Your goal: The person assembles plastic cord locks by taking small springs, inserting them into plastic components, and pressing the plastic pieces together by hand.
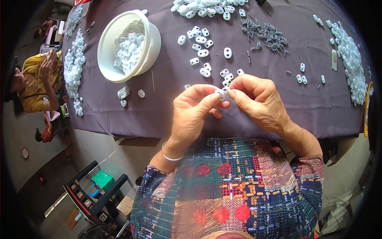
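Sitting pinched between left hand (193,111) and right hand (256,99): white plastic piece (221,94).

White plastic pieces (201,40) lie on a dark purple cloth over the worktop (159,107); the bowl (153,40) is cream, the screws (266,35) grey, the person's top (227,191) multicoloured plaid with red dots.

The person wears a loose, thin woven garment (230,187) in a busy patchwork plaid: dark navy and teal blocks crossed by fine pale lines, with red and orange squares, round red blotches and small cream chain-like marks. Its sleeves end at the forearm, the right cuff edged in a dull red-and-blue check. A slim, plain silver metal bangle (170,156) circles the wrist of the bare left hand (193,113). The right hand (258,101) wears nothing, no ring or band visible.
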The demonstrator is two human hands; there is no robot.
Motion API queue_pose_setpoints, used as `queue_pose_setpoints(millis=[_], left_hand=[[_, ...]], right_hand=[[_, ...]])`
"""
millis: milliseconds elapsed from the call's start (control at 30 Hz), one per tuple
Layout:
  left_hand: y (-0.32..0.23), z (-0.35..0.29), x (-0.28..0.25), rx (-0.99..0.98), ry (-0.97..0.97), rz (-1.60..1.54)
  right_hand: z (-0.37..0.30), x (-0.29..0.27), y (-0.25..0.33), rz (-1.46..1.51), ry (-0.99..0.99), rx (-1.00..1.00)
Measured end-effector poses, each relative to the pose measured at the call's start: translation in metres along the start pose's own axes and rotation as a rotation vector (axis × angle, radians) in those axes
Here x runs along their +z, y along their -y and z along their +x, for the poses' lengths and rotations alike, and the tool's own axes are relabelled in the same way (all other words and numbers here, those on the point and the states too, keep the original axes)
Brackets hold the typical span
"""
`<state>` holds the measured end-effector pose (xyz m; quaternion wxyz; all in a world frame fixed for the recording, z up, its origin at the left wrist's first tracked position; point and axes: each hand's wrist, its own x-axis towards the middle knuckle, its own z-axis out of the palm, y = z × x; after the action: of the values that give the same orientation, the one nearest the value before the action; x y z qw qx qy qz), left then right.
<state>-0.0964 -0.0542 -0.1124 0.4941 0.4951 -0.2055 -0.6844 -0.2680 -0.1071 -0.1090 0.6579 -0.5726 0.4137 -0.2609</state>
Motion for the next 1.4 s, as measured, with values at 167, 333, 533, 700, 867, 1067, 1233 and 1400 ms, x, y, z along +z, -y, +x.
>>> queue_pose_setpoints(millis=[167,333,533,700,867,1067,1233,1400], left_hand=[[-0.001,-0.005,0.003,0.044,-0.013,0.004],[0.003,-0.009,0.002,0.107,-0.014,0.052],[0.005,-0.012,0.002,0.114,-0.025,0.032],[0.007,-0.013,0.001,0.127,-0.04,0.05],[0.007,-0.015,-0.002,0.108,-0.021,0.078],[0.008,-0.016,-0.001,0.105,-0.037,0.089],[0.009,-0.017,-0.001,0.11,-0.046,0.081],[0.01,-0.017,-0.001,0.107,-0.05,0.087]], right_hand=[[-0.003,0.003,0.004,-0.021,-0.013,-0.009],[-0.005,0.006,0.003,-0.123,-0.011,-0.08],[-0.007,0.008,0.001,-0.186,-0.021,-0.168],[-0.009,0.011,-0.002,-0.183,-0.03,-0.196],[-0.011,0.013,-0.005,-0.191,-0.03,-0.177],[-0.012,0.015,-0.008,-0.161,-0.024,-0.137],[-0.012,0.016,-0.003,-0.117,-0.053,-0.082],[-0.011,0.015,-0.004,-0.1,-0.038,-0.07]])
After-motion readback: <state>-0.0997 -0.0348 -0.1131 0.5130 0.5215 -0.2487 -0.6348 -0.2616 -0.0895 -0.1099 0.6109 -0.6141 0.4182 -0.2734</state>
